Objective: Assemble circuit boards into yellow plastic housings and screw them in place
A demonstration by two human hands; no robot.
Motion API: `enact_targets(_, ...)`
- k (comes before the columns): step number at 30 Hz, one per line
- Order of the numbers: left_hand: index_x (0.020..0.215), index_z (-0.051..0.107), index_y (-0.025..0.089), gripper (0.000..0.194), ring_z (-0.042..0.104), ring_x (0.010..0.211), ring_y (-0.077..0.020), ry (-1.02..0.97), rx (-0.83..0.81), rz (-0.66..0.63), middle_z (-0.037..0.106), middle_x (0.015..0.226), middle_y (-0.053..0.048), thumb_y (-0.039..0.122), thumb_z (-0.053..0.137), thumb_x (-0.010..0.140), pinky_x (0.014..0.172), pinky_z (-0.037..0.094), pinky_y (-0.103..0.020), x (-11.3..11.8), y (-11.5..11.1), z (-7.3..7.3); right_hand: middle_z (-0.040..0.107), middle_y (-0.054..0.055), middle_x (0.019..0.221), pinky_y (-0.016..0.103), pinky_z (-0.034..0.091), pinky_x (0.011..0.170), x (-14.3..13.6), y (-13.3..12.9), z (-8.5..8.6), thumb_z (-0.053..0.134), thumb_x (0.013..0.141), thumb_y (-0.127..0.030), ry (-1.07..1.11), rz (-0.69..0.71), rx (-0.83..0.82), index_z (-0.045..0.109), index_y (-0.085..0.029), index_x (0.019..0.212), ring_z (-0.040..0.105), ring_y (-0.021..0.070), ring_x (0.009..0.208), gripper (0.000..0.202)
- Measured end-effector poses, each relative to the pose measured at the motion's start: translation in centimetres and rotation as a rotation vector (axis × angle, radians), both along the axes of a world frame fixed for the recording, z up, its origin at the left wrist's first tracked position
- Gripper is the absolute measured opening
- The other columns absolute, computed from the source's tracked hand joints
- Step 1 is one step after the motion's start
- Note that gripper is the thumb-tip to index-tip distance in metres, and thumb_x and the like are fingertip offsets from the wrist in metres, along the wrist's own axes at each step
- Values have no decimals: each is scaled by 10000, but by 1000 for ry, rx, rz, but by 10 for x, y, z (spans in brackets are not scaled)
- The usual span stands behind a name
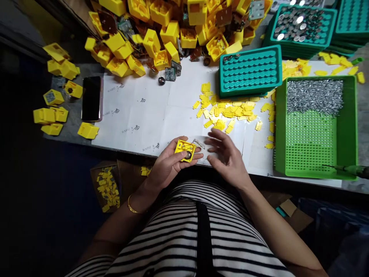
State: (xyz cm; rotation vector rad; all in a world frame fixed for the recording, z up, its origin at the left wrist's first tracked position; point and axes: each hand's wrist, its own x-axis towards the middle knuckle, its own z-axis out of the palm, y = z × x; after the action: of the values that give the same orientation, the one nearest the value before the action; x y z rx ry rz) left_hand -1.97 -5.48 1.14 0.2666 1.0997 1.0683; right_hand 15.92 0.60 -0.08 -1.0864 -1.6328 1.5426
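Between thumb and fingers [197, 156] of left hand [165, 165], yellow case [179, 147] gripped; right hand [229, 161] near, fingers spread, empty

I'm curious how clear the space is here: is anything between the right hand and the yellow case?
Yes, a little: the left hand holds the yellow case, and its fingertips stick out toward the right hand, with something small and silvery beside them. Nothing else visible stands in that gap.
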Motion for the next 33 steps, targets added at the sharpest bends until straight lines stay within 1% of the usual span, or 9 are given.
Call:
enact_targets(2, 1173, 456, 250, 419, 658, 1101, -253, -18, 4, -22, 693, 1085, -57, 220, 646, 801, 941, 519, -399, 1, -1, 2, 476, 120, 1420, 420, 509, 986, -3, 3, -3, 635, 812, -262, 51, 151, -53, 410, -248, 1363, 537, 249, 1245, 595)
enact_targets(4, 1169, 454, 260, 466, 654, 1104, -241, -12, 8, -18, 688, 1086, -39, 179, 674, 766, 947, 520, -389, 2, -2, 4, 516, 115, 1382, 419, 507, 1003, -8, 4, -6, 607, 842, -250, 104, 199, -90, 434, -239, 1334, 560, 234, 1223, 522)
enact_targets(10, 1161, 448, 253, 511, 708, 936, -210, 43, 18, -11, 700, 1030, -23, 165, 710, 731, 854, 552, -348, 4, -4, 3, 691, 49, 1060, 329, 554, 882, -5, 4, 1, 634, 834, -190, 53, 75, 11, 625, -206, 1085, 670, 173, 972, 253)
enact_targets(15, 1148, 459, 258, 505, 697, 856, -173, 186, 61, 82, 693, 942, 9, 190, 718, 720, 786, 568, -307, 8, -6, -1, 717, 26, 873, 275, 542, 682, 1, 5, 10, 707, 812, -295, -32, 68, 70, 702, -210, 930, 652, 147, 759, 146)
enact_targets(20, 1132, 424, 255, 442, 708, 800, -165, 236, 6, 12, 676, 936, 4, 223, 667, 765, 703, 575, -280, 9, -4, -2, 691, 31, 838, 242, 528, 603, 0, 11, 3, 708, 808, -376, 41, 77, -188, 678, -172, 893, 635, 125, 693, 223)
enact_targets(25, 1118, 427, 244, 360, 704, 730, -156, 408, 48, -93, 641, 932, -4, 290, 614, 814, 544, 542, -218, 11, -3, -6, 682, 3, 735, 229, 535, 558, 0, 19, 1, 804, 696, -407, 116, 12, -413, 650, -157, 860, 614, 101, 567, 336)
enact_targets(28, 1129, 438, 248, 335, 683, 663, -123, 512, 67, -124, 632, 933, 0, 287, 587, 830, 482, 479, -175, 12, -4, -11, 703, 23, 788, 257, 555, 609, 1, 19, 6, 794, 713, -396, 109, 15, -364, 675, -163, 835, 628, 113, 600, 289)
enact_targets(31, 1146, 463, 251, 336, 577, 517, -57, 538, 63, -96, 602, 817, 35, 277, 584, 833, 425, 384, -148, 13, -4, -14, 702, 38, 872, 284, 557, 704, 1, 14, 12, 729, 799, -337, 78, 108, -159, 711, -190, 866, 658, 145, 743, 163)
enact_targets(33, 1176, 467, 258, 366, 519, 483, -47, 463, 47, -55, 573, 763, 46, 285, 590, 832, 407, 350, -150, 13, -3, -13, 698, 41, 914, 284, 543, 748, 1, 10, 15, 674, 853, -266, 25, 193, 5, 722, -213, 908, 659, 154, 837, 90)
